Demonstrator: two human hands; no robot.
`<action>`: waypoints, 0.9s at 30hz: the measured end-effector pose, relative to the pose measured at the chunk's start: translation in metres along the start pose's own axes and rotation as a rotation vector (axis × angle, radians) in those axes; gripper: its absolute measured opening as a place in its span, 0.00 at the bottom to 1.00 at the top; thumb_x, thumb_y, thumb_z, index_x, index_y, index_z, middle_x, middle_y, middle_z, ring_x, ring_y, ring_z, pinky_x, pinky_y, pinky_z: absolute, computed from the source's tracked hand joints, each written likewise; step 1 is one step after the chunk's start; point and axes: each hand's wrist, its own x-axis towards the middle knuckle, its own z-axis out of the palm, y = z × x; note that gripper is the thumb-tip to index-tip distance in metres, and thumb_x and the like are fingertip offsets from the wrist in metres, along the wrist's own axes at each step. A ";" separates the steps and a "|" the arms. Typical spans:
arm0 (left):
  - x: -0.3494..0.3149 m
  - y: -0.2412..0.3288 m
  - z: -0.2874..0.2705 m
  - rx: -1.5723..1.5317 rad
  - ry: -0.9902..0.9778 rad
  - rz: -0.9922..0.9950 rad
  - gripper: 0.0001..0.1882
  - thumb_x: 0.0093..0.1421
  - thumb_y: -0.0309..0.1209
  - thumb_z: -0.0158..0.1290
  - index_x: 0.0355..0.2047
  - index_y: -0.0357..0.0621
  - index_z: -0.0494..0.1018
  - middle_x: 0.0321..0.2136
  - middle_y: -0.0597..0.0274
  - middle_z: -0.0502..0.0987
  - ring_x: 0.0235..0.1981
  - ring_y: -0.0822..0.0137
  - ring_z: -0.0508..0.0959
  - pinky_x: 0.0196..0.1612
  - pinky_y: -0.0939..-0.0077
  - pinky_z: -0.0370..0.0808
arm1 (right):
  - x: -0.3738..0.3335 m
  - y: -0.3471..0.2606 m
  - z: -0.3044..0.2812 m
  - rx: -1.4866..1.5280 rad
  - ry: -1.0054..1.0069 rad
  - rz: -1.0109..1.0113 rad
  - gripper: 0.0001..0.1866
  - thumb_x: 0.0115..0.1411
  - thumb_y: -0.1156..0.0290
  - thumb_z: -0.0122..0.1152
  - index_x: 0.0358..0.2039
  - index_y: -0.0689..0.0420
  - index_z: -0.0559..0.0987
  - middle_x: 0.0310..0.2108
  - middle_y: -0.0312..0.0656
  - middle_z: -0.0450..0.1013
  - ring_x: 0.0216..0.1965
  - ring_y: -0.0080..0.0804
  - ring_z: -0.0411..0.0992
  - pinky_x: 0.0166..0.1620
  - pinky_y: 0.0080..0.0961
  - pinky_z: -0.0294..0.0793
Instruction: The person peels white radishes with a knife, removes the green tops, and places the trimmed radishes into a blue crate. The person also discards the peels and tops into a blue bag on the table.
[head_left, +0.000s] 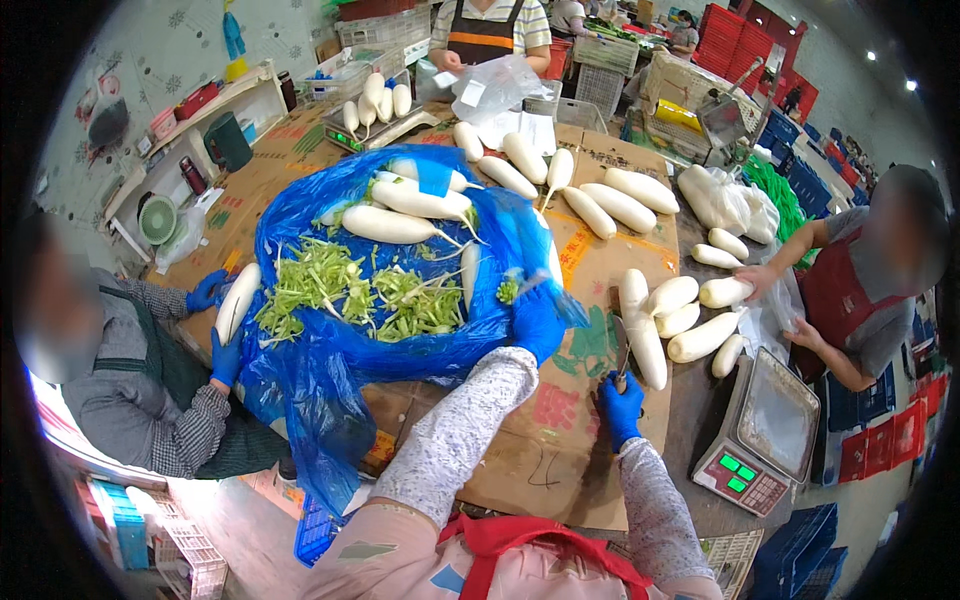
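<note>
My left hand [538,326], in a blue glove, is closed at the right edge of a blue plastic sheet [345,365]. It grips a white radish [552,258], partly hidden by glove and plastic; a green leafy stub [508,291] shows blurred beside it. My right hand [622,405], also blue-gloved, is closed around the handle of a knife [624,352], its blade pointing away from me beside a long white radish [642,325]. Cut green tops [318,285] lie heaped on the sheet, with several white radishes [390,225] behind them.
At left, a co-worker's gloved hands [226,355] hold a radish [238,303]. Another person's hand [757,280] touches radishes at right, near a scale [750,440]. Across the cardboard-covered table [540,440], a person handles a clear bag [492,88] beside a scale loaded with radishes [375,102].
</note>
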 end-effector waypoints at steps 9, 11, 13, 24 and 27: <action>-0.032 -0.007 -0.049 -0.593 -0.161 0.032 0.16 0.57 0.34 0.56 0.42 0.36 0.73 0.35 0.45 0.76 0.38 0.50 0.77 0.40 0.61 0.73 | -0.010 -0.026 -0.002 -0.021 -0.001 -0.030 0.09 0.54 0.70 0.60 0.27 0.63 0.72 0.22 0.49 0.71 0.25 0.32 0.69 0.32 0.31 0.69; -0.026 -0.023 -0.076 -0.626 0.315 0.076 0.09 0.60 0.30 0.52 0.36 0.39 0.76 0.31 0.47 0.77 0.33 0.51 0.77 0.37 0.62 0.74 | -0.010 -0.024 -0.004 -0.042 0.012 -0.071 0.09 0.53 0.70 0.60 0.27 0.62 0.73 0.23 0.49 0.71 0.25 0.34 0.70 0.33 0.31 0.69; -0.007 -0.036 -0.084 -0.675 0.284 -0.107 0.10 0.60 0.30 0.52 0.39 0.38 0.76 0.33 0.46 0.77 0.34 0.50 0.77 0.37 0.62 0.72 | -0.010 -0.023 -0.006 -0.041 0.007 -0.049 0.09 0.53 0.69 0.60 0.28 0.62 0.74 0.24 0.49 0.72 0.26 0.36 0.71 0.33 0.31 0.69; -0.025 -0.028 -0.005 0.015 -0.130 0.352 0.08 0.52 0.28 0.52 0.32 0.46 0.78 0.34 0.50 0.76 0.37 0.49 0.75 0.39 0.55 0.72 | -0.009 -0.033 -0.001 -0.065 0.066 -0.108 0.09 0.53 0.68 0.61 0.29 0.61 0.75 0.24 0.52 0.73 0.26 0.40 0.73 0.32 0.34 0.69; -0.032 -0.015 0.005 -0.142 -0.155 0.297 0.07 0.53 0.27 0.50 0.32 0.45 0.76 0.37 0.51 0.76 0.39 0.50 0.75 0.40 0.56 0.72 | -0.008 -0.021 -0.002 -0.064 0.020 -0.017 0.10 0.53 0.67 0.61 0.30 0.61 0.75 0.24 0.52 0.73 0.26 0.44 0.73 0.32 0.35 0.70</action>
